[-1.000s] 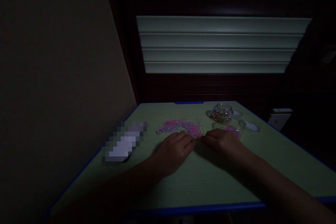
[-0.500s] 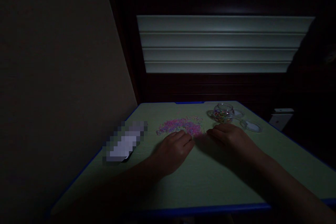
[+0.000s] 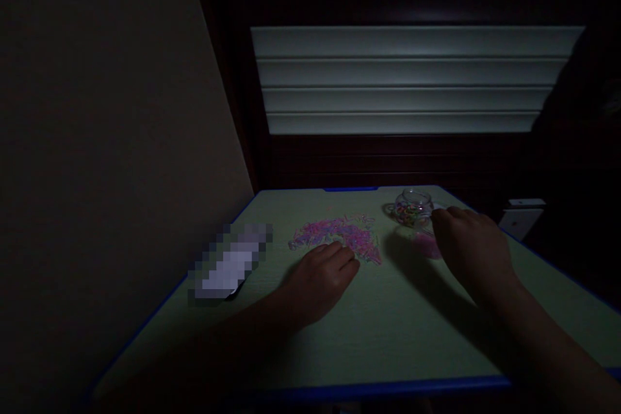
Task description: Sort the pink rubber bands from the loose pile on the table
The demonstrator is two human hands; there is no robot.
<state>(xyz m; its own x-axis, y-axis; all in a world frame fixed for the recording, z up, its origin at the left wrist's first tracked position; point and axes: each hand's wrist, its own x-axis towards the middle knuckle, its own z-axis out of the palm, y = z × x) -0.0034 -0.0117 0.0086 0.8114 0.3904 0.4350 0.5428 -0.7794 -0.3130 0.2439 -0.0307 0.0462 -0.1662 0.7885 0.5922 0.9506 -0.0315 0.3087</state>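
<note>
My left hand (image 3: 327, 278) rests on the table beside a loose pile of small pink and purple bands (image 3: 339, 233). Its fingers are curled together at the pile's near edge, and whatever they might hold is hidden. My right hand (image 3: 473, 252) is raised over the right side of the table, close to a clear glass jar (image 3: 412, 207) with colourful loops in it. The fingers are closed and pointing down. Just left of them is a blurred, see-through pink thing (image 3: 427, 246); whether the hand grips it is too dark to tell.
A pale, pixelated flat object (image 3: 233, 265) lies at the table's left side. The green tabletop (image 3: 388, 343) has a blue edge. A wall stands close on the left, a dark panel with light slats (image 3: 412, 81) behind. White boxes (image 3: 521, 220) sit beyond the right edge.
My right hand has moved right and up from the pile's right end to near the jar, now covering the clear oval piece there. My left hand has stayed put.
</note>
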